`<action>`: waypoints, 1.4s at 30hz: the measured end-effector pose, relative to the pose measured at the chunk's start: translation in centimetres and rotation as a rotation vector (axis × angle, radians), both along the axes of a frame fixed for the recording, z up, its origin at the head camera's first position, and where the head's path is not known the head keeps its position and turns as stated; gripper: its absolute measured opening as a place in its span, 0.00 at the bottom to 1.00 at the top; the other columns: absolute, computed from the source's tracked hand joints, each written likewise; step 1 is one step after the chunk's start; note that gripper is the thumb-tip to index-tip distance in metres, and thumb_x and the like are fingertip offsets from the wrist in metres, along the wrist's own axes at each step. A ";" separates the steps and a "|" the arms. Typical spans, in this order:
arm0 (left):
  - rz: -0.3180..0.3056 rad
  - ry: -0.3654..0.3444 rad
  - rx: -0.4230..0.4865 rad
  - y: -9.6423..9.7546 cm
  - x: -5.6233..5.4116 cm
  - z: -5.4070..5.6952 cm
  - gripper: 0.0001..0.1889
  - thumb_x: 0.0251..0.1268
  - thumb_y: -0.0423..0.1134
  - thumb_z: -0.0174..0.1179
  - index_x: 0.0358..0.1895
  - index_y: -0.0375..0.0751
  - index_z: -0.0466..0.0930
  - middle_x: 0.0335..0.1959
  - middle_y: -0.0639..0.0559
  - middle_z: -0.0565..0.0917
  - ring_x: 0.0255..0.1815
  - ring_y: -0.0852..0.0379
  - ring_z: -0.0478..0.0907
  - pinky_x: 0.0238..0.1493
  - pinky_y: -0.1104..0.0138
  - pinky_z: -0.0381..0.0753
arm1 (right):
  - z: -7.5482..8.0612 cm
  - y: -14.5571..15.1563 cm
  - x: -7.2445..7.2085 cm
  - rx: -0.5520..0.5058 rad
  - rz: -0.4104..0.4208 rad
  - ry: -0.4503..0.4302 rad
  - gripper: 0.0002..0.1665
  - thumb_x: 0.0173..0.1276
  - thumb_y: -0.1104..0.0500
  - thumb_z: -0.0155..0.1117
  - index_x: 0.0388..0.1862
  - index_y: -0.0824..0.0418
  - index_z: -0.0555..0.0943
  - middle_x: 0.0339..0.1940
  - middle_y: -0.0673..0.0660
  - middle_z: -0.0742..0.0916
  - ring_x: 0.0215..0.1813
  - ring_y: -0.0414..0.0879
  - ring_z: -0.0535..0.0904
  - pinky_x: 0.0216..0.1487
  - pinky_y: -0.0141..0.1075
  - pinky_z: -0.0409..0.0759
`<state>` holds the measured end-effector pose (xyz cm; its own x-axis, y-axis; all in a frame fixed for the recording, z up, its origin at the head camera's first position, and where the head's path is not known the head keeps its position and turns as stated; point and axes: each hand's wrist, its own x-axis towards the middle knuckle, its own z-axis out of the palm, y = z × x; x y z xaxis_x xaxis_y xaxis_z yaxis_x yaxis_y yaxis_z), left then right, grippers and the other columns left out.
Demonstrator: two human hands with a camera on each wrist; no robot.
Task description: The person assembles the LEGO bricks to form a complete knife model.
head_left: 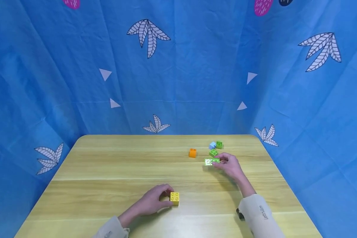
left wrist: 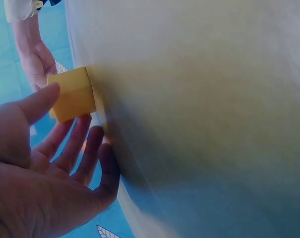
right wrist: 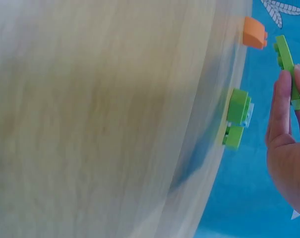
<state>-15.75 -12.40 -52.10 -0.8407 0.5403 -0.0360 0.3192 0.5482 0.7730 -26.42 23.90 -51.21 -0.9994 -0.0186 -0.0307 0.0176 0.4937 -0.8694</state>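
My left hand [head_left: 153, 199] pinches a yellow toy brick [head_left: 174, 197] between thumb and fingers, near the front middle of the table, studs facing up. In the left wrist view the thumb lies against one side of that yellow brick [left wrist: 73, 94], fingertips at another. Farther back and to the right, my right hand [head_left: 229, 165] pinches one end of a flat, long light-green brick [head_left: 209, 161], its hollow underside turned to the head camera. The right wrist view has this green brick [right wrist: 287, 67] edge-on, raised over the table.
Behind the right hand lie a green brick [head_left: 213, 152], a light-blue brick [head_left: 212, 145] and another green brick [head_left: 219, 144]. An orange brick [head_left: 192, 153] sits to their left. Blue printed cloth [head_left: 202, 82] hangs around the wooden table [head_left: 107, 165].
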 end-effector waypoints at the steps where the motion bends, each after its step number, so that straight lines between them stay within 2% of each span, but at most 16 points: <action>1: 0.001 0.001 0.000 0.0 0.0 0.0 0.17 0.65 0.48 0.71 0.54 0.53 0.80 0.51 0.58 0.83 0.56 0.51 0.80 0.63 0.49 0.79 | 0.0 -0.2 0.0 -0.004 0.002 0.000 0.22 0.64 0.58 0.78 0.55 0.65 0.84 0.43 0.57 0.86 0.41 0.45 0.79 0.36 0.33 0.80; 11: 0.002 0.014 -0.008 -0.1 0.1 -0.1 0.16 0.65 0.47 0.71 0.53 0.54 0.80 0.50 0.61 0.83 0.54 0.54 0.80 0.62 0.54 0.78 | 1.0 -2.4 0.7 -0.038 0.058 0.004 0.23 0.66 0.59 0.77 0.57 0.63 0.83 0.51 0.60 0.86 0.48 0.47 0.81 0.42 0.33 0.81; 16: 0.008 0.015 -0.014 0.0 0.2 0.0 0.16 0.64 0.47 0.72 0.53 0.54 0.80 0.49 0.61 0.83 0.54 0.53 0.79 0.62 0.52 0.78 | 1.5 -3.4 1.0 -0.064 0.112 0.013 0.24 0.65 0.62 0.77 0.59 0.64 0.82 0.50 0.61 0.86 0.48 0.48 0.82 0.43 0.33 0.83; 23: 0.004 0.025 -0.015 0.0 0.2 -0.2 0.17 0.64 0.48 0.72 0.53 0.53 0.80 0.49 0.61 0.83 0.54 0.53 0.79 0.62 0.52 0.78 | 2.0 -4.7 1.8 -0.123 0.146 0.010 0.25 0.65 0.63 0.76 0.61 0.65 0.81 0.53 0.65 0.85 0.49 0.47 0.83 0.45 0.32 0.84; 27: 0.009 0.026 -0.016 0.0 0.2 -0.1 0.17 0.64 0.48 0.72 0.53 0.53 0.80 0.49 0.61 0.83 0.54 0.53 0.79 0.62 0.52 0.78 | 2.2 -5.2 2.0 -0.172 0.189 -0.002 0.25 0.67 0.64 0.75 0.62 0.66 0.80 0.53 0.65 0.82 0.44 0.48 0.86 0.49 0.45 0.88; 32: 0.014 0.023 -0.019 0.0 0.1 -0.2 0.17 0.64 0.49 0.71 0.54 0.54 0.80 0.49 0.60 0.83 0.55 0.53 0.79 0.62 0.51 0.78 | 2.1 -5.7 2.2 -0.270 0.249 -0.031 0.27 0.69 0.68 0.71 0.65 0.68 0.77 0.56 0.67 0.77 0.43 0.57 0.89 0.55 0.58 0.86; 38: 0.007 0.027 -0.015 0.0 0.1 -0.2 0.17 0.64 0.48 0.72 0.54 0.53 0.80 0.49 0.60 0.83 0.55 0.52 0.80 0.62 0.52 0.78 | 2.0 -6.2 2.3 -0.315 0.243 -0.054 0.27 0.69 0.71 0.68 0.67 0.71 0.75 0.57 0.67 0.76 0.44 0.57 0.89 0.59 0.61 0.83; 42: 0.008 0.028 -0.016 0.0 0.1 -0.3 0.17 0.64 0.48 0.72 0.53 0.54 0.80 0.50 0.60 0.83 0.55 0.52 0.80 0.63 0.51 0.78 | 1.8 -6.4 2.2 -0.353 0.216 -0.066 0.23 0.73 0.68 0.66 0.65 0.70 0.77 0.57 0.67 0.77 0.50 0.64 0.88 0.59 0.57 0.84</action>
<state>-15.68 -12.45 -52.41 -0.8460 0.5328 -0.0205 0.3364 0.5631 0.7548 -24.18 17.46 -49.41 -0.9674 -0.2485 -0.0483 0.0071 0.1641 -0.9864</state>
